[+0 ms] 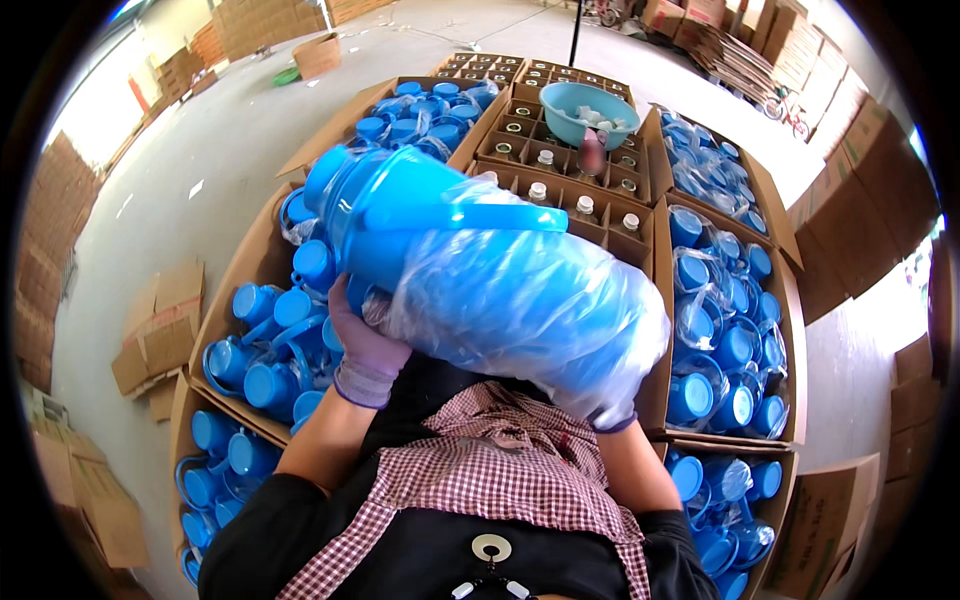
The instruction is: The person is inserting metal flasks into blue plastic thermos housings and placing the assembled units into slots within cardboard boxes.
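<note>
Across my chest lies a large blue thermos jug with a long handle and a lid, tilted with its lid end up to the left. A loose clear plastic bag covers its body and base. My left hand, in a purple knitted glove, grips the jug from below near its upper end. My right hand is at the base end. The bag and the jug hide most of its fingers; the glove cuff shows. Below the jug is my checked apron.
Open cartons of blue jugs stand left and right. Ahead, a divided carton holds bottle necks, some white-capped. A light-blue basin with small white pieces rests on it. Flattened cardboard lies on the left floor.
</note>
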